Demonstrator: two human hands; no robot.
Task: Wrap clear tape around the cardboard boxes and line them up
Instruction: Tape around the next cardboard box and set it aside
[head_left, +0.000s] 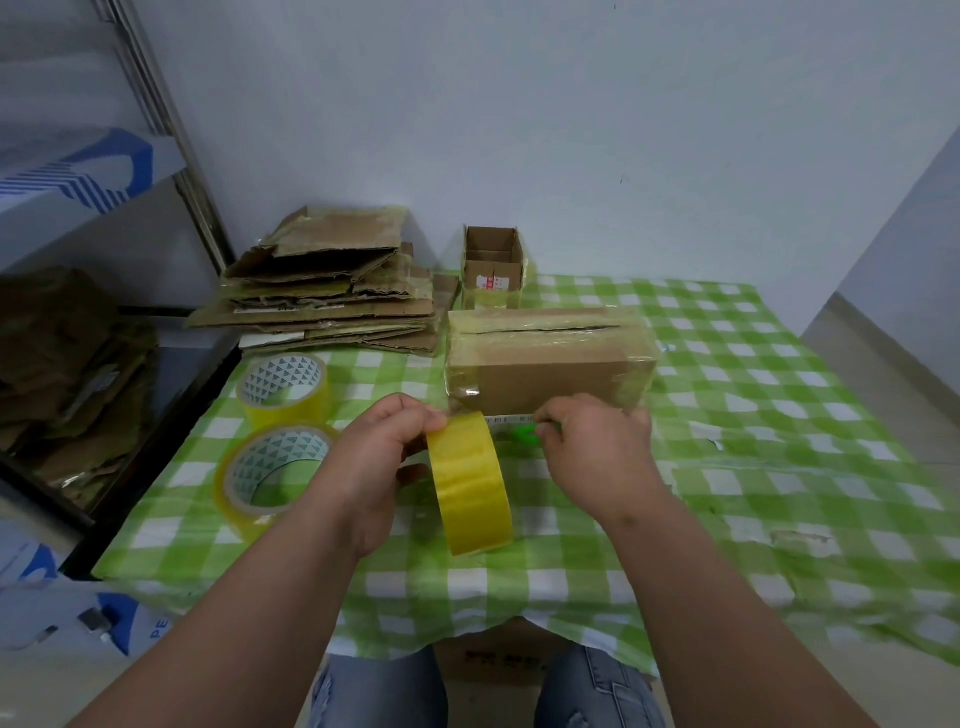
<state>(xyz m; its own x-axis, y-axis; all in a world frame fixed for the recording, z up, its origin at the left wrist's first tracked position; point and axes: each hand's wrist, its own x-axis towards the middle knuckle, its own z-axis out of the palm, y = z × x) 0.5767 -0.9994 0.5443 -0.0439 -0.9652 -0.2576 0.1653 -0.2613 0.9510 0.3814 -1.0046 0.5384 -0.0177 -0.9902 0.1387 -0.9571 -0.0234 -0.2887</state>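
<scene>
A closed rectangular brown cardboard box (550, 364), shiny with clear tape over its top seam and ends, sits on the bench (779, 467), which is covered by a green-and-white checked cloth. Just in front of this box the person's two hands work a yellowish roll of clear tape (471, 483) held upright on its edge above the cloth. The left hand (374, 462) grips the roll, fingers curled over its top rim and the thumb showing at the core on the roll's left side. The right hand (597, 447), near the box's front lower edge, has its fingers curled and pinches the free end of a short stretch of tape (511, 419) pulled sideways from the roll's top; something bright green (524, 434) shows just under those fingers, too blurred to identify. Behind the taped box, close to the wall, stands a smaller open-topped brown cardboard box (493, 265) with a white-and-red label on its front, touching or nearly touching the larger one. To the left of the taped box lies a stack of flattened brown cardboard sheets (332, 291), some with tape remnants. In front of that stack, left of the box, two more yellowish tape rolls with triangle-patterned cores rest on the cloth: one (284, 387) nearer the stack, tilted on its side, and one (270, 473) nearer the person, lying almost flat beside the left wrist.
</scene>
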